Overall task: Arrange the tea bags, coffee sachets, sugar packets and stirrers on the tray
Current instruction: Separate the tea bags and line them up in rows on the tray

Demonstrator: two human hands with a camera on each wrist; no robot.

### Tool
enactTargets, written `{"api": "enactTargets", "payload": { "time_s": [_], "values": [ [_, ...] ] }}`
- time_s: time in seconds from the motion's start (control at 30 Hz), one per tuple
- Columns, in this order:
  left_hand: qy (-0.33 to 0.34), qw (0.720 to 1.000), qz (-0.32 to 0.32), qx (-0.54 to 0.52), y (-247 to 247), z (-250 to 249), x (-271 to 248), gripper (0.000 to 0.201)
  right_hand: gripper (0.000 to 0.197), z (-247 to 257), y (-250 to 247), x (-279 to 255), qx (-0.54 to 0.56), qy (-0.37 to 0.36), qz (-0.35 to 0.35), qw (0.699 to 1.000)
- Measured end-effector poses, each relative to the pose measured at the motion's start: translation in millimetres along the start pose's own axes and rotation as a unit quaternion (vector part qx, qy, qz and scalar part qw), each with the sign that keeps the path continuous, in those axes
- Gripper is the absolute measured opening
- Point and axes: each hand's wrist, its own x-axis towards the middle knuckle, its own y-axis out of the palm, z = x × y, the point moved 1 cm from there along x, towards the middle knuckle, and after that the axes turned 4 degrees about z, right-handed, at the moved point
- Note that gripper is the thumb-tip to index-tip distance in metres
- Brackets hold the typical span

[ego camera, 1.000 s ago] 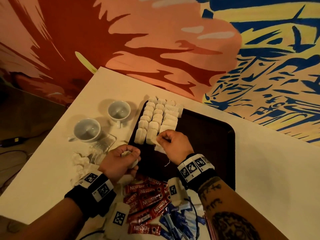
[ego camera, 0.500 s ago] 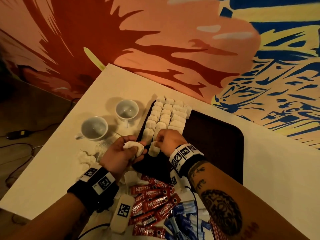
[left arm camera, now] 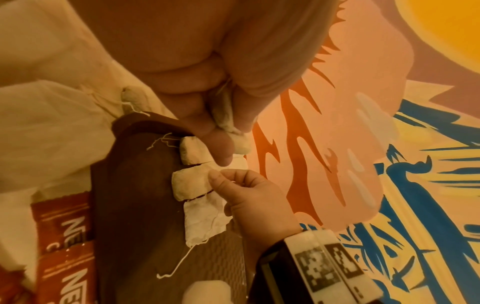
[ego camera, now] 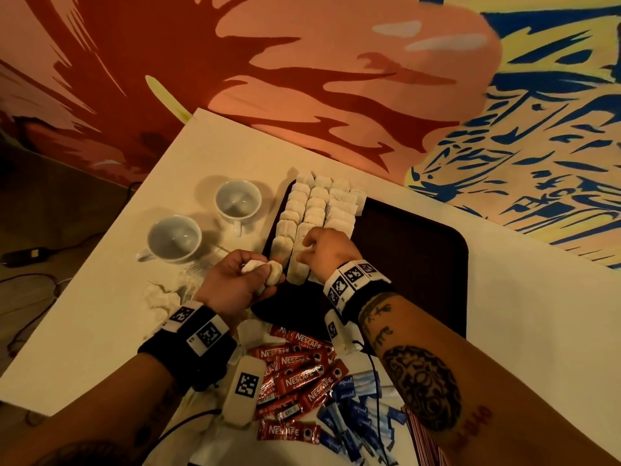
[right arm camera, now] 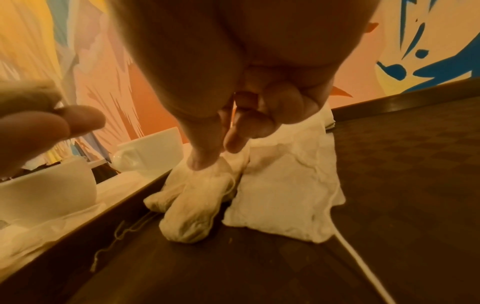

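Rows of white tea bags [ego camera: 319, 203] fill the far left of the dark brown tray [ego camera: 420, 264]. My right hand [ego camera: 307, 253] pinches the top of the nearest tea bag [right arm camera: 197, 197] in the middle row, which lies on the tray. My left hand [ego camera: 262, 274] hovers at the tray's left edge and grips a few bunched tea bags [left arm camera: 226, 115]. Red coffee sachets [ego camera: 295, 371], blue sugar packets [ego camera: 353, 415] and striped stirrers [ego camera: 423, 442] lie heaped on the table near me, between my forearms.
Two white cups [ego camera: 174, 238] [ego camera: 238, 200] stand left of the tray. Loose tea bags [ego camera: 161, 297] and wrappers lie beside my left wrist. The white table [ego camera: 537, 331] ends at a painted wall behind. The tray's right half is bare.
My left hand has moved up and right to the tray's edge with its tea bags. My right hand stays at the near end of the rows, on the same tea bag.
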Motion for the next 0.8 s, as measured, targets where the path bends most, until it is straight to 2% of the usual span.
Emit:
{"api": "enactTargets", "payload": {
  "time_s": [0.13,0.23,0.3,0.37,0.47,0.6,0.7,0.8],
  "values": [
    [-0.004,1.0,0.004,0.019,4.7,-0.6,0.4,0.006,0.019,5.7,-2.2,-23.4,0.086,-0.055,-0.047,0.994],
    [-0.006,1.0,0.006,0.021,13.5,-1.2,-2.6,0.011,0.011,13.0,1.5,-54.3,0.22,-0.108,-0.044,0.969],
    [-0.005,0.999,0.013,0.048,21.1,-1.4,-6.1,0.022,0.008,13.5,3.2,-71.7,0.274,-0.116,-0.039,0.954],
    [0.0,0.997,0.019,0.069,28.7,-2.1,-10.4,0.03,0.013,8.7,6.9,-81.4,0.281,-0.107,-0.043,0.953],
    [0.005,0.999,0.021,0.04,36.8,-0.9,-14.8,0.024,0.023,-2.8,12.1,-87.2,0.299,-0.077,-0.048,0.95],
    [0.004,0.999,0.038,0.033,46.1,4.1,-20.3,0.013,0.013,-17.4,11.0,-98.5,0.325,-0.077,-0.063,0.941],
    [-0.004,0.999,0.045,0.009,51.9,7.0,-24.1,0.015,0.005,-25.2,9.8,-102.0,0.348,-0.056,-0.078,0.933],
    [-0.015,0.998,0.05,-0.028,54.9,8.1,-26.7,0.008,0.008,-30.2,8.6,-104.2,0.41,-0.016,-0.086,0.908]
  ]
}}
